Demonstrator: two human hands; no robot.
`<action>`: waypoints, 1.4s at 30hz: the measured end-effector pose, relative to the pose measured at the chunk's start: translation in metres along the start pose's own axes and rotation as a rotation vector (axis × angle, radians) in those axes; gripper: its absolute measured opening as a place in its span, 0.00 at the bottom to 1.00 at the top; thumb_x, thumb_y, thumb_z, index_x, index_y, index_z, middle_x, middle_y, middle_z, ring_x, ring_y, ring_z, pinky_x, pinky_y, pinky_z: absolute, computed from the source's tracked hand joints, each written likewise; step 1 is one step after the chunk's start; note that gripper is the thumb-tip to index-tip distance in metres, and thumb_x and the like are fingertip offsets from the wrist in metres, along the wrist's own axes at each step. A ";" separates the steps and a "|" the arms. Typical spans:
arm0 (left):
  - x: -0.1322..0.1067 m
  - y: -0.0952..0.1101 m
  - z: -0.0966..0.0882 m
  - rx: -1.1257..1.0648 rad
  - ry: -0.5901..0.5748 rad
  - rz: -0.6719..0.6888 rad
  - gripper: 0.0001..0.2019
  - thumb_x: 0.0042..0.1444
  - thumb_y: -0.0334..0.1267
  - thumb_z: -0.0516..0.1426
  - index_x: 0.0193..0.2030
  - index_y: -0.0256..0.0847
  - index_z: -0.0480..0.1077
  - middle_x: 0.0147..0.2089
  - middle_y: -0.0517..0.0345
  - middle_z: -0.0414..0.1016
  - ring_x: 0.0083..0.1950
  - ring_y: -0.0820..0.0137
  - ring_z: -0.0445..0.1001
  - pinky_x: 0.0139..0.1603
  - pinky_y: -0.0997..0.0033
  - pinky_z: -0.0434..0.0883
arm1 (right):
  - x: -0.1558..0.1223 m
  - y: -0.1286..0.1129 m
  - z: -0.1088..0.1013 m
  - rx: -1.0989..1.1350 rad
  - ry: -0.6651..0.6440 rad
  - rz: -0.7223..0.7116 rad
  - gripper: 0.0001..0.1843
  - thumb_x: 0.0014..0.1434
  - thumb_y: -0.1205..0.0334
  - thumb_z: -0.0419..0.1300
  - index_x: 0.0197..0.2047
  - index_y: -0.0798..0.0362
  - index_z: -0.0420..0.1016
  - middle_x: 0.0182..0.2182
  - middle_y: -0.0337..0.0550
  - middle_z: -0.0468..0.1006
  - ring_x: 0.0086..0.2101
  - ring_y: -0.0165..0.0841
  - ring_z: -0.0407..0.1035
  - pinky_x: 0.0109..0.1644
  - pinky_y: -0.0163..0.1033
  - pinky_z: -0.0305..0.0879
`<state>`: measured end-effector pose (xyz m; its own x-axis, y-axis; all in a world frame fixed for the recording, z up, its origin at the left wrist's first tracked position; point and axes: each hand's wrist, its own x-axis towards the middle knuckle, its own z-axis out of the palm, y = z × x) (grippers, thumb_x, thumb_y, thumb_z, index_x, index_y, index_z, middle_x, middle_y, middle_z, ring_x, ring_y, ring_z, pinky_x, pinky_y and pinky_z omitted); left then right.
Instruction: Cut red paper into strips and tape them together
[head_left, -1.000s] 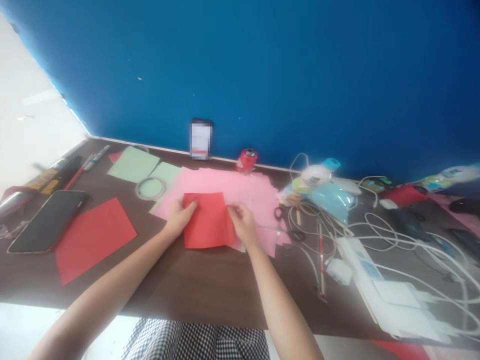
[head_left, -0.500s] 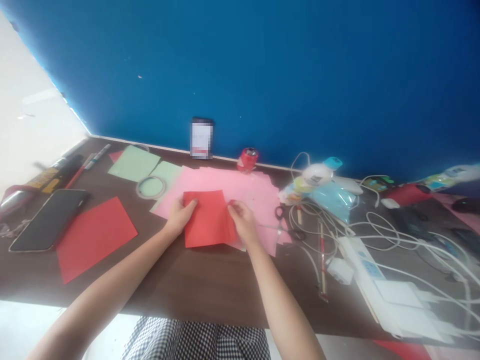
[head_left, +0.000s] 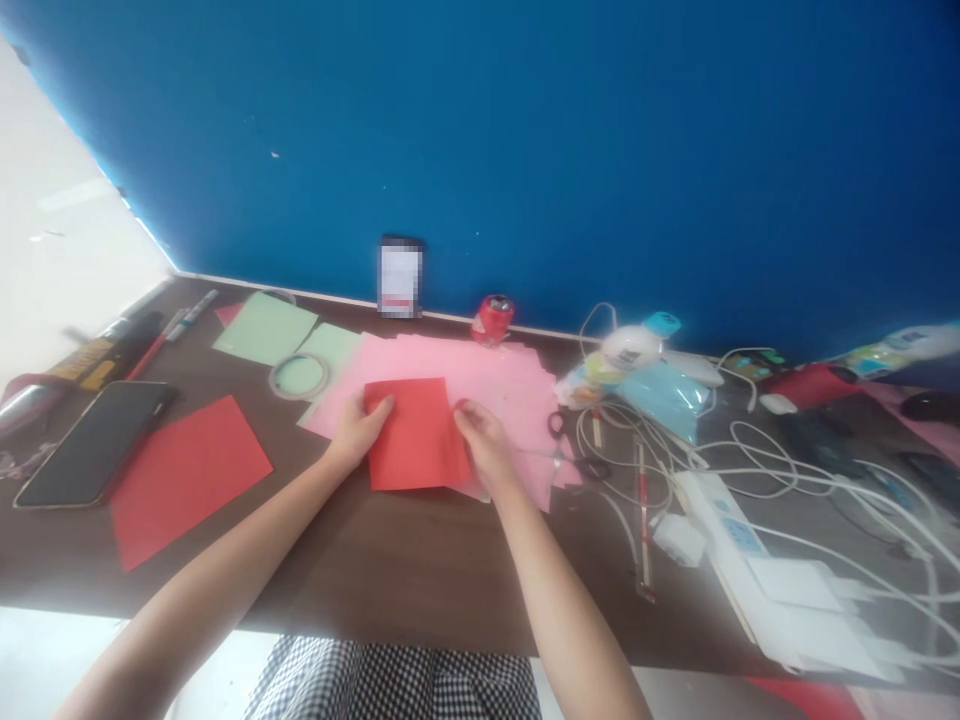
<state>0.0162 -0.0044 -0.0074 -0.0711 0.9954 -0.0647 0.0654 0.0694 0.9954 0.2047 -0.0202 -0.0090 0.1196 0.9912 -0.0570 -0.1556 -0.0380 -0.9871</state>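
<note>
Between my hands is a piece of red paper (head_left: 409, 435), with a narrow fold along its right side. My left hand (head_left: 361, 428) grips its left edge, thumb on top and the other fingers hidden behind. At the right edge, my right hand (head_left: 480, 435) pinches the folded strip between thumb and fingers. Beneath the held piece lie spread sheets of pink paper (head_left: 517, 390). Scissors with dark handles (head_left: 556, 425) rest at the right end of the pink sheets. Another red sheet (head_left: 191, 475) is flat on the table to the left.
Left on the table (head_left: 420, 580) are a black phone (head_left: 94, 445), green paper (head_left: 264, 328) and a tape roll (head_left: 324, 378). A red can-like object (head_left: 493, 320) and a propped screen (head_left: 400, 278) stand by the blue wall. Cables and a power strip (head_left: 724, 520) crowd the right.
Almost nothing differs. The whole view has shifted very slightly, and both hands keep the same hold on the red paper.
</note>
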 end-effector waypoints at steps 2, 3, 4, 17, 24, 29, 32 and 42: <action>0.000 0.000 0.000 0.027 0.007 0.024 0.16 0.50 0.46 0.56 0.40 0.37 0.70 0.41 0.49 0.76 0.39 0.60 0.76 0.38 0.63 0.72 | -0.001 -0.001 0.001 0.024 -0.004 0.004 0.11 0.45 0.54 0.63 0.29 0.51 0.69 0.28 0.35 0.71 0.33 0.31 0.65 0.42 0.36 0.59; 0.000 0.000 0.000 0.036 0.010 0.035 0.16 0.50 0.46 0.56 0.40 0.37 0.70 0.41 0.49 0.76 0.40 0.60 0.75 0.38 0.63 0.72 | -0.001 -0.002 0.001 0.037 -0.007 0.011 0.11 0.46 0.54 0.63 0.28 0.51 0.69 0.28 0.35 0.71 0.33 0.31 0.65 0.42 0.36 0.59; 0.000 0.000 0.000 0.042 0.014 0.044 0.16 0.50 0.46 0.56 0.41 0.37 0.70 0.41 0.49 0.76 0.40 0.60 0.75 0.38 0.63 0.72 | -0.001 -0.002 0.002 0.056 -0.012 0.025 0.11 0.46 0.54 0.63 0.28 0.51 0.68 0.27 0.34 0.71 0.33 0.31 0.65 0.41 0.36 0.59; -0.002 0.000 0.002 0.124 0.113 0.110 0.17 0.50 0.48 0.55 0.39 0.35 0.69 0.38 0.50 0.76 0.39 0.61 0.75 0.38 0.64 0.71 | -0.006 -0.005 0.004 0.094 0.029 0.119 0.14 0.44 0.52 0.64 0.31 0.51 0.70 0.30 0.37 0.74 0.34 0.33 0.68 0.40 0.38 0.61; -0.001 -0.001 0.001 0.125 0.108 0.097 0.16 0.51 0.47 0.55 0.39 0.36 0.69 0.39 0.50 0.76 0.39 0.61 0.75 0.38 0.64 0.71 | -0.005 -0.002 0.004 0.083 0.026 0.095 0.14 0.44 0.52 0.64 0.30 0.50 0.70 0.31 0.37 0.74 0.36 0.34 0.67 0.42 0.38 0.60; -0.001 -0.002 0.002 0.105 0.107 0.081 0.16 0.50 0.48 0.55 0.39 0.36 0.69 0.39 0.49 0.76 0.39 0.60 0.75 0.37 0.64 0.72 | -0.005 -0.002 0.004 0.099 0.036 0.120 0.14 0.44 0.51 0.64 0.32 0.49 0.69 0.33 0.37 0.74 0.37 0.34 0.68 0.42 0.38 0.61; -0.001 -0.002 0.002 0.117 0.123 0.095 0.16 0.50 0.48 0.55 0.38 0.36 0.70 0.38 0.49 0.76 0.39 0.60 0.75 0.38 0.63 0.71 | -0.004 -0.002 0.004 0.118 0.031 0.130 0.15 0.42 0.50 0.65 0.32 0.50 0.71 0.32 0.38 0.75 0.37 0.35 0.68 0.43 0.39 0.61; 0.000 0.000 0.001 0.113 0.124 0.099 0.16 0.50 0.47 0.55 0.38 0.36 0.70 0.38 0.50 0.76 0.38 0.61 0.75 0.38 0.63 0.71 | -0.004 -0.001 0.003 0.119 0.000 0.116 0.13 0.41 0.53 0.65 0.29 0.50 0.72 0.30 0.37 0.75 0.36 0.35 0.68 0.42 0.39 0.62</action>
<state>0.0170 -0.0048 -0.0072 -0.1806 0.9823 0.0489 0.1889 -0.0141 0.9819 0.2011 -0.0234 -0.0070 0.0942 0.9810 -0.1697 -0.2831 -0.1370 -0.9493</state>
